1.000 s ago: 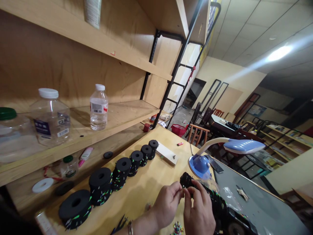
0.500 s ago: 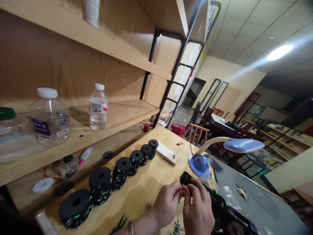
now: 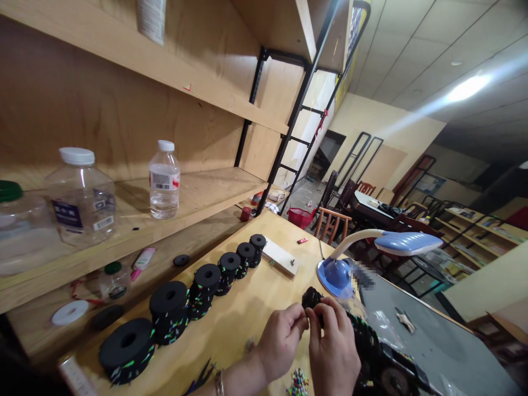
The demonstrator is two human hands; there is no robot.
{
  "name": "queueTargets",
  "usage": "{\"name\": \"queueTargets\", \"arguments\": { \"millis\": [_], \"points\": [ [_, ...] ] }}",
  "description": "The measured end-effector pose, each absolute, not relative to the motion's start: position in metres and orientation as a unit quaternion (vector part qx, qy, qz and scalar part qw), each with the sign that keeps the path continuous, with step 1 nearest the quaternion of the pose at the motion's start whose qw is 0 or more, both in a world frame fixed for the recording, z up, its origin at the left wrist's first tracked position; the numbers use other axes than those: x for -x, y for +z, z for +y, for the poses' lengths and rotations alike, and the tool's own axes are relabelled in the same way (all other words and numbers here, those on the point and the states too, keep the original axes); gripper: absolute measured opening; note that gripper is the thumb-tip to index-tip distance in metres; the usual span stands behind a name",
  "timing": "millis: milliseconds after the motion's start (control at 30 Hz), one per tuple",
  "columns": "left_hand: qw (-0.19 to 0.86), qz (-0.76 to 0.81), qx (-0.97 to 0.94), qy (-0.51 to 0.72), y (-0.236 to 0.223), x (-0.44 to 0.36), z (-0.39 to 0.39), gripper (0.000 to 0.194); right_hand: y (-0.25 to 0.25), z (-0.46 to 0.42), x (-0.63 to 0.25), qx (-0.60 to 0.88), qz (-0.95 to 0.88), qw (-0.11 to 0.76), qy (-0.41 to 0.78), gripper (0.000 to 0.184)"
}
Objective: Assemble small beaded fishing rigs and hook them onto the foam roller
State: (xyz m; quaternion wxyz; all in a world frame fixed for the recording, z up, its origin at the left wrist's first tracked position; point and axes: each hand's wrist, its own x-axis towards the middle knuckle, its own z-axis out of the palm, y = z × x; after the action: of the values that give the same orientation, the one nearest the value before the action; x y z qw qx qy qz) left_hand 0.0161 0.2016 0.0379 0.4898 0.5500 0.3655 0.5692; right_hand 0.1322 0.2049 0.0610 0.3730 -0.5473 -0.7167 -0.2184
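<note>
- Head view, the grip: our left hand [image 3: 280, 341] and right hand [image 3: 334, 352] meet fingertip to fingertip above the wooden surface [image 3: 247, 313], both pinched narrow on the near end of a black foam roll [image 3: 312, 298] studded with small coloured bits. The roll's tip shows just above the two thumbs, and the rest of the dark strand [image 3: 367, 346] trails off to the right of the grip, over clear plastic wrap.
- Head view, doing it well: we judge this to be fine fingertip work. A short pinch close to the roll's end should give the best control, with the right hand steadying while the left places. Squeezing hard may crush the foam.
- Head view, left of the grip: a row of black foam spools [image 3: 206, 286] stands in a line, well apart from the hands.
- Head view, beyond the grip: a blue desk lamp [image 3: 338, 275] sits just behind the roll, its head bent over to the right.
- Head view, below the grip: a small heap of coloured pins [image 3: 297, 382] lies between the wrists, within easy reach.
</note>
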Motion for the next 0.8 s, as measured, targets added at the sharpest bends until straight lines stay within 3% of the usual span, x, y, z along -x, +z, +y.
{"name": "queueTargets", "arguments": {
  "millis": [233,633,800],
  "points": [
    [0.519,0.349,-0.537,0.566,0.046,-0.013,0.198,0.03,0.074,0.204,-0.141,0.533,-0.732,0.388,-0.171,0.036],
    [0.479,0.416,-0.539,0.555,0.039,-0.022,0.202,0.023,0.069,0.206,-0.144,0.511,-0.742,0.397,-0.177,0.027],
    [0.479,0.426,-0.537,0.548,0.035,-0.02,0.205,0.025,0.07,0.204,-0.146,0.511,-0.749,0.374,-0.193,0.033]
  ]
}}
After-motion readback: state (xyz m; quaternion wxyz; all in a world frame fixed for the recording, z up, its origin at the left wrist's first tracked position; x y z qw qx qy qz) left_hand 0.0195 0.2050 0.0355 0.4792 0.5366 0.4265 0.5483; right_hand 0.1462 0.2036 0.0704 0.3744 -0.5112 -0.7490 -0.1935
